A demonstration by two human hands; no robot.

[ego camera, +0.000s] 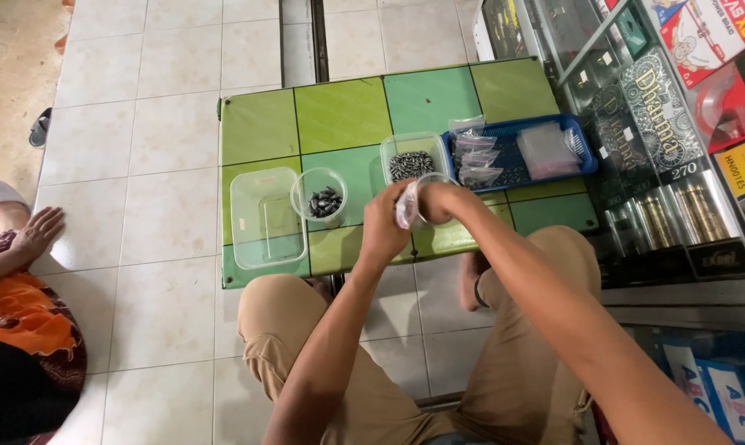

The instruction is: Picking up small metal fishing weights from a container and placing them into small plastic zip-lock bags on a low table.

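Both hands grip a small clear plastic bag (407, 206): the left hand (383, 224) is closed round its lower part, and the right hand (438, 200) pinches its top, fingers curled shut. The bag is held in the air just above the near edge of the green desk (339, 115), at about 5 o'clock on its top. What the bag holds cannot be made out.

At 12 o'clock from the hands stands a clear tub of small grey metal pieces (412, 163). At 9 o'clock is a round cup (320, 198) with a few more of the pieces, and beyond it an empty clear box (265, 218). At 2 o'clock a blue basket (583, 156) holds filled bags.

The bag looks thin and slack, so a loose pinch could let it slip or tip, probably scattering its contents onto the tiled floor (158, 214). An elbow swing could also knock the light cup over.
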